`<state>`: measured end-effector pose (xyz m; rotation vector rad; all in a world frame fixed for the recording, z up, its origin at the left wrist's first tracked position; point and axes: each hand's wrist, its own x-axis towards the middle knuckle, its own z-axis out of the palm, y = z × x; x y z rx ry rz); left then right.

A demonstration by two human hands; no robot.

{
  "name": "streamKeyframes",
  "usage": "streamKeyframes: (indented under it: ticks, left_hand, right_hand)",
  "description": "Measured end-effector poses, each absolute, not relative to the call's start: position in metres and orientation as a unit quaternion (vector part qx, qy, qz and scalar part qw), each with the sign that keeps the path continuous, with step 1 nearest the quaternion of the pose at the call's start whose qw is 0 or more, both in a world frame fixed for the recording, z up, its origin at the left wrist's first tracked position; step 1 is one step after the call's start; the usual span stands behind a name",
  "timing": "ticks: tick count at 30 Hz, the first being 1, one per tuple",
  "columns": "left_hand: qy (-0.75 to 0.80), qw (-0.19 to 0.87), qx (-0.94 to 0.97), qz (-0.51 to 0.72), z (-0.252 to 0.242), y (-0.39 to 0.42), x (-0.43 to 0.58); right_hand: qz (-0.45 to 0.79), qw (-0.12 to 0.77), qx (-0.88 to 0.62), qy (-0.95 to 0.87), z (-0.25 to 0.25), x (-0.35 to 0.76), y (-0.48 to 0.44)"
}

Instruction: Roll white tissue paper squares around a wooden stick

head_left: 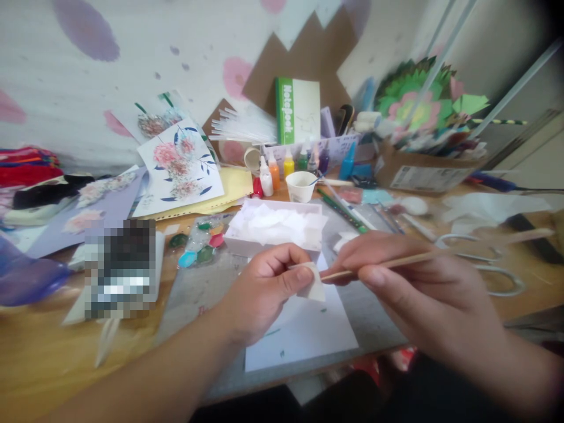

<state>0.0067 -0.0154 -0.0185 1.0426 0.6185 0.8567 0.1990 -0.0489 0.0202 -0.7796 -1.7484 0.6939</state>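
Note:
Between thumb and fingers, my left hand (268, 288) pinches a small folded piece of white tissue (316, 289). My right hand (427, 288) grips a slim wooden paintbrush (409, 259), its handle pointing out to the right. The brush's front end meets the tissue's edge, and its bristles cannot be made out. Under both hands lies a white sheet of paper (308, 341) with a few green marks, on a grey mat (189, 305). Just behind my left hand stands an open box (242, 245) of white tissues.
A paper cup (301, 187) and several paint bottles (288, 164) stand behind the box. Blobs of paint (205, 252) lie to the left, near a pixelated object (121, 270). Scissors (502, 282), pencils (346, 211) and a full cardboard box (432, 173) are on the right.

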Motion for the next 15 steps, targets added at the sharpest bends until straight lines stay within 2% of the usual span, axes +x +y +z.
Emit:
streamKeyframes:
  ticks: [15]
  left_hand:
    - [0.287, 0.728, 0.476, 0.402, -0.0187, -0.0151, 0.0074]
  right_hand:
    - [0.251, 0.49, -0.356, -0.755, 0.0195, 0.2015, -0.0512]
